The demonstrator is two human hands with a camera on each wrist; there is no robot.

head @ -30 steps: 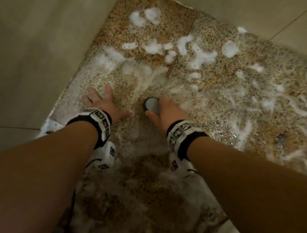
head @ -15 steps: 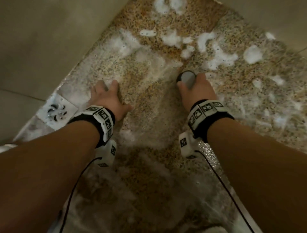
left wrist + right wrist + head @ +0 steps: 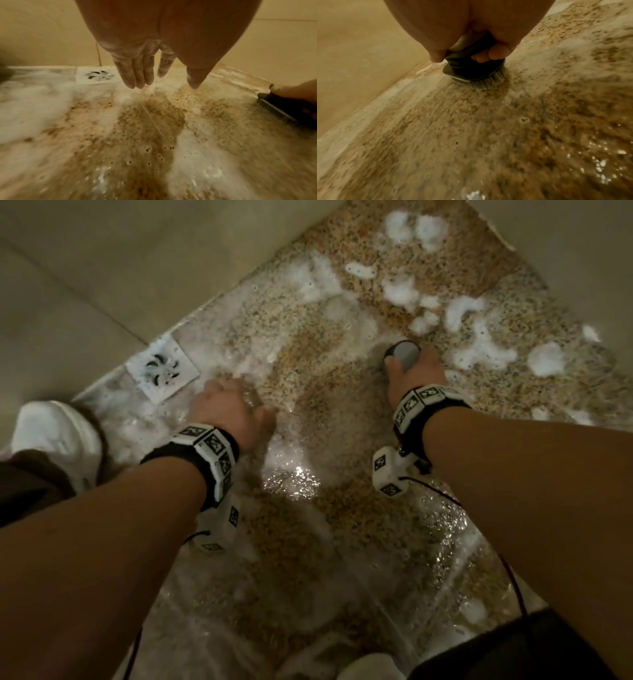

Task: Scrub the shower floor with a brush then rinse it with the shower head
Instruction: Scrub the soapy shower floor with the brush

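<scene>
A round black scrub brush (image 3: 403, 355) (image 3: 471, 70) with pale bristles stands on the speckled tan shower floor (image 3: 329, 392), its bristles pressed flat against the wet stone. My right hand (image 3: 416, 371) (image 3: 471, 44) grips its knob from above, fingers curled round it. My left hand (image 3: 227, 405) (image 3: 152, 67) hovers just over the soapy floor with its fingers straight and together, holding nothing. In the left wrist view the brush (image 3: 289, 108) shows at the right edge. White foam (image 3: 479, 344) lies in patches on the floor beyond the brush.
A white square floor drain (image 3: 162, 369) (image 3: 98, 75) sits near the beige tiled wall (image 3: 120, 268), left of my left hand. A white shoe (image 3: 58, 436) stands at the left edge. Water glistens on the floor between my forearms.
The right hand pushed the brush forward and to the right across the floor. The left hand lifted off the floor, where it had lain flat. The view tilted, bringing the drain and shoe in.
</scene>
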